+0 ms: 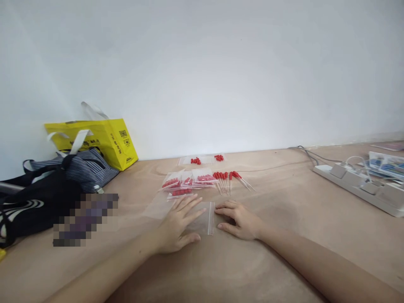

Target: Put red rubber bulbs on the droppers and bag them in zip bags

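Note:
A small clear zip bag (211, 219) lies flat on the wooden table, its seal strip facing right. Over its left part rests my left hand (180, 223), open with the fingers spread; they hide some of the bag. My right hand (238, 219) is beside the seal strip, palm down, its fingers slightly bent and apart from the thumb, with nothing seen in it. Just beyond are several small zip bags (205, 179) with red pieces inside. To their right lie several thin pale sticks with red heads (224, 183).
Near the wall, red pieces (195, 160) lie on clear plastic bags (206, 159). At left stand a yellow bag (126, 147), a striped bag (90, 168) and a black bag (47, 202). A white power strip (356, 185) with plugs and cables sits at right, near a plastic case (386, 164).

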`<state>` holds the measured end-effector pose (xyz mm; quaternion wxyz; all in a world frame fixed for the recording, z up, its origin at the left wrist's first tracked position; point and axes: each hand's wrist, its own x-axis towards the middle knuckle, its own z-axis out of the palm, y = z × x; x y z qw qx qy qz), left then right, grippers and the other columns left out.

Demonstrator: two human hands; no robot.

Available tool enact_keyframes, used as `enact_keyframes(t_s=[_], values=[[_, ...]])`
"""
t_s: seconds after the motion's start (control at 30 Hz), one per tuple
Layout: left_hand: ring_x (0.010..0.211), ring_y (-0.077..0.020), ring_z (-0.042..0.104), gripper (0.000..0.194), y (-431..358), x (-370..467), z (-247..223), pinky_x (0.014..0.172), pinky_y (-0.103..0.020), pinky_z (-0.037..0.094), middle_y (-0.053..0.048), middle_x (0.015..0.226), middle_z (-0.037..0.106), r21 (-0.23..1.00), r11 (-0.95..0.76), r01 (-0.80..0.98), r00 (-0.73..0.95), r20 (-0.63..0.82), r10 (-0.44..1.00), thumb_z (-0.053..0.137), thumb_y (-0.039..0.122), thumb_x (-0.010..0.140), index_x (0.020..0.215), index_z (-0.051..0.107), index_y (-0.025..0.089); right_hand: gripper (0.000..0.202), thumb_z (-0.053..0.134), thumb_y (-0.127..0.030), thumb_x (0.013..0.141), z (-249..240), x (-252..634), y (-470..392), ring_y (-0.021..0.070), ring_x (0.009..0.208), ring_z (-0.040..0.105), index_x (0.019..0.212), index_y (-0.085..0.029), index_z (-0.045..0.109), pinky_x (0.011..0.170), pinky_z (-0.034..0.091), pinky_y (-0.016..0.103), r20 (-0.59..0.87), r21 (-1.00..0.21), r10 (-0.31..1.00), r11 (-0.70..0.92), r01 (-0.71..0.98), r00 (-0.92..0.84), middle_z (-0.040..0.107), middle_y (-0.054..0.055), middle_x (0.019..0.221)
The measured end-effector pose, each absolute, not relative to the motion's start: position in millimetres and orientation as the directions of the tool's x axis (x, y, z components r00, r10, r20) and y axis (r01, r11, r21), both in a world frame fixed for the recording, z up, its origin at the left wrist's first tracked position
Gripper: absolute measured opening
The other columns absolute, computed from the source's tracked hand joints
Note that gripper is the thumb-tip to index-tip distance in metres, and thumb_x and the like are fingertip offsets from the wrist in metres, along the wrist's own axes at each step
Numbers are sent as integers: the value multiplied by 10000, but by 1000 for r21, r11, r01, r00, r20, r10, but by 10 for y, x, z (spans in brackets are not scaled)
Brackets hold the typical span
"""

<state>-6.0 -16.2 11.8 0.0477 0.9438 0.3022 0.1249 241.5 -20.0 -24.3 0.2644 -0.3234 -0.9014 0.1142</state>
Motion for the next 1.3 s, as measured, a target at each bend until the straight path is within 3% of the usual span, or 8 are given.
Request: enact_keyframes(t_s=[0.13, 0.27, 0.47, 0.8, 1.0, 1.13, 1.23, 1.3], values=[[1306, -247, 118, 658, -18, 101, 93, 1053, -468, 68, -88, 1421, 164, 200, -796, 571, 816, -38, 577, 361, 530, 811, 1356, 156, 224, 400, 499, -351, 806, -238, 2424, -205, 200, 995, 494, 1162, -167, 501, 844, 413, 344, 394, -373, 641, 766, 523, -659, 556, 95, 1091], [1310, -223, 98, 636, -93, 191, -10, 1059, -450, 69, -74, 1428, 101, 238, -768, 595, 798, -62, 599, 295, 526, 838, 1360, 78, 234, 376, 500, -323, 811, -243, 2431, -204, 192, 971, 507, 1160, -184, 504, 834, 412, 339, 411, -350, 608, 793, 498, -679, 567, 90, 1067], [1309, -216, 113, 648, -158, 219, -43, 1066, -430, 96, -68, 1428, 120, 263, -738, 621, 770, -30, 638, 298, 537, 833, 1363, 95, 224, 361, 512, -349, 797, -222, 2456, -208, 200, 983, 499, 1120, -192, 543, 827, 410, 344, 425, -306, 567, 823, 478, -705, 540, 99, 1107], [1300, -226, 157, 690, -150, 217, -80, 1066, -425, 128, -102, 1419, 172, 316, -691, 650, 730, -6, 683, 340, 538, 816, 1362, 140, 166, 602, 572, -476, 706, -159, 2380, -236, 219, 1099, 447, 1201, -151, 465, 932, 318, 369, 349, -308, 433, 891, 335, -831, 521, 109, 1163], [1268, -251, 246, 634, -134, 152, -28, 1036, -441, 212, -100, 1395, 259, 374, -656, 656, 695, 42, 718, 353, 496, 829, 1357, 178, 191, 601, 599, -514, 664, -116, 2413, -203, 262, 1205, 329, 1164, -193, 510, 960, 277, 417, 277, -296, 436, 887, 356, -856, 313, 110, 1356], [1233, -268, 306, 617, -90, 53, 3, 1026, -470, 207, -82, 1345, 368, 350, -682, 643, 700, 92, 708, 418, 482, 806, 1338, 244, 224, 585, 632, -519, 627, -103, 2457, -166, 259, 1197, 348, 1116, -206, 561, 967, 283, 395, 273, -337, 444, 875, 347, -854, 196, 90, 1409], [1240, -280, 294, 672, -92, 37, 7, 1030, -480, 193, -92, 1351, 356, 345, -703, 621, 731, 67, 679, 460, 513, 770, 1334, 259, 206, 523, 647, -500, 622, -101, 2478, -175, 251, 1177, 378, 1062, -221, 600, 967, 289, 390, 285, -387, 446, 864, 324, -849, 240, 77, 1395], [1246, -276, 287, 670, -110, 59, 13, 1032, -483, 184, -96, 1357, 345, 347, -690, 636, 723, 47, 690, 446, 521, 774, 1331, 263, 197, 454, 647, -476, 638, -114, 2491, -185, 236, 1138, 427, 1012, -218, 626, 949, 318, 376, 302, -451, 473, 836, 314, -828, 358, 80, 1335]])
